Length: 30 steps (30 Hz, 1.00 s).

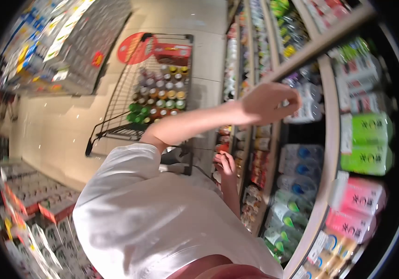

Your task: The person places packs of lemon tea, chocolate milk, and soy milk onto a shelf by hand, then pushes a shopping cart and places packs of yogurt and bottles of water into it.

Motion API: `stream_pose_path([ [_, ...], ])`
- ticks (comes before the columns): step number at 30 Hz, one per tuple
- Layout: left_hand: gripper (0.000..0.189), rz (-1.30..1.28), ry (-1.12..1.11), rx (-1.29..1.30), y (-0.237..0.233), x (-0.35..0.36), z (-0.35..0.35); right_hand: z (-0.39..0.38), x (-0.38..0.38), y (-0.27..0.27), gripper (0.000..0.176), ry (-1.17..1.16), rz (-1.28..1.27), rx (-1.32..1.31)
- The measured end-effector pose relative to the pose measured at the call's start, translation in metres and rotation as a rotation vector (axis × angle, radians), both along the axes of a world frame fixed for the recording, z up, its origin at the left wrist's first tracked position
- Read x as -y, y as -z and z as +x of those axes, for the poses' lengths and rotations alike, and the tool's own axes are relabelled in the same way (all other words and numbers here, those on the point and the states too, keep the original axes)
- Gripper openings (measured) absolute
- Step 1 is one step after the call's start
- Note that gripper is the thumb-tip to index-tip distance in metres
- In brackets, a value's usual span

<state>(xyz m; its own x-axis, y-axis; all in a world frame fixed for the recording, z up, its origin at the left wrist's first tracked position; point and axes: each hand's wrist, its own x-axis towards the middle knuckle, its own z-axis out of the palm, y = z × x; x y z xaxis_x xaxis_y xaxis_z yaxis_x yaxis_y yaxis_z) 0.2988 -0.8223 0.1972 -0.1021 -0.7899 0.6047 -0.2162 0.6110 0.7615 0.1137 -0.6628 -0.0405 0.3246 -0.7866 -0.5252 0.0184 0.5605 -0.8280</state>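
My left hand (271, 104) reaches across to the shelves on the right, its fingers loosely bent with a gap at the thumb. It is slightly blurred and overlaps a shelf rail (297, 58). Right beside its fingertips stands a pack of white-labelled bottles (305, 106). My right hand (226, 163) hangs low near the lower shelves, fingers a little bent and apart, with nothing in it. Ahead of me is a wire shopping cart (111, 104) holding many bottles (160, 93) with coloured caps and a red box (173, 53) at its far end.
Clear bottles (302, 165) and green-tinted bottles (287, 218) fill the shelf below. Green-labelled packs (367, 142) and pink-labelled packs (358, 200) line the right. Stacked cartons (85, 42) stand across the aisle, more boxes (32, 183) at lower left. A red floor sticker (132, 49) lies by the cart.
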Motion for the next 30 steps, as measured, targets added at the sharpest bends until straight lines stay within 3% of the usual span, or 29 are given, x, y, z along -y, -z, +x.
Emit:
stream_pose_path([
  [2, 0.026, 0.18, -0.133, 0.022, 0.079, -0.024, 0.032, 0.02, -0.009, 0.007, 0.046, -0.164, -0.114, -0.155],
  [4, 0.03, 0.399, -0.233, 0.205, 0.151, -0.03, 0.08, 0.035, -0.019, 0.01, 0.05, -0.344, -0.316, -0.321],
  [5, 0.033, 0.432, -0.299, 0.232, 0.183, -0.033, 0.109, 0.047, -0.021, 0.004, 0.058, -0.414, -0.27, -0.371],
  [8, 0.041, 0.494, -0.539, 0.356, 0.288, -0.028, 0.223, 0.084, -0.038, -0.018, 0.063, -0.539, -0.248, -0.431],
  [9, 0.042, 0.579, -0.584, 0.428, 0.317, -0.024, 0.266, 0.08, -0.051, 0.023, 0.066, -0.593, -0.507, -0.625],
  [10, 0.042, 0.671, -0.621, 0.496, 0.34, -0.024, 0.303, 0.086, -0.054, 0.023, 0.065, -0.578, -0.445, -0.665],
  [12, 0.039, 0.892, -0.706, 0.719, 0.357, -0.021, 0.361, 0.102, -0.061, 0.015, 0.063, -0.518, -0.306, -0.763],
  [16, 0.035, 0.915, -0.782, 0.889, 0.404, 0.0, 0.442, 0.115, -0.064, 0.031, 0.045, -0.303, -0.282, -0.813],
  [20, 0.039, 0.977, -0.75, 0.877, 0.44, 0.03, 0.465, 0.139, -0.065, 0.009, 0.036, -0.068, -0.143, -0.785],
  [23, 0.043, 0.939, -0.629, 0.911, 0.471, 0.048, 0.465, 0.138, -0.065, 0.009, 0.038, -0.044, -0.143, -0.892],
  [26, 0.044, 0.971, -0.625, 0.907, 0.47, 0.051, 0.471, 0.136, -0.065, 0.01, 0.04, -0.041, -0.154, -0.96],
  [27, 0.035, 0.87, -0.71, 0.931, 0.494, 0.051, 0.478, 0.134, -0.065, 0.012, 0.04, -0.043, -0.147, -0.973],
  [30, 0.024, 0.801, -0.718, 0.829, 0.501, 0.047, 0.514, 0.13, -0.065, 0.016, 0.039, -0.056, -0.118, -0.975],
])
